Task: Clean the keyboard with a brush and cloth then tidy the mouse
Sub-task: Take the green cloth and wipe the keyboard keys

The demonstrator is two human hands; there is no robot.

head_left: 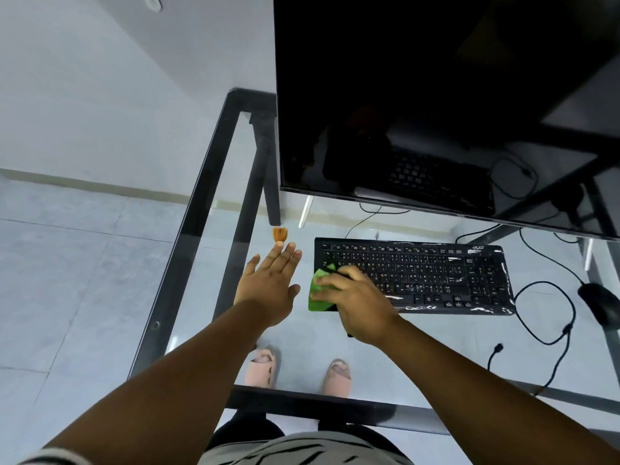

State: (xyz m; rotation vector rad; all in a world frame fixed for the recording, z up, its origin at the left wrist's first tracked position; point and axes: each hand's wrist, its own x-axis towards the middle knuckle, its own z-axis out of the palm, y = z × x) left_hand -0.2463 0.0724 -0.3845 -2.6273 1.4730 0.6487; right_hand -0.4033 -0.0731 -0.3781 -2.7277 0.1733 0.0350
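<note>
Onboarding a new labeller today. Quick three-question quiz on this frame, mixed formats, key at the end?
1. True or false: the right hand presses a green cloth on the left end of the keyboard.
2. Multiple choice: the brush lies A) on the keyboard, B) on the glass desk just beyond the left hand's fingers, C) in the right hand.
3. Fill in: the mouse sits to the ____ of the keyboard.

Key: 1 true; 2 B; 3 right.
</note>
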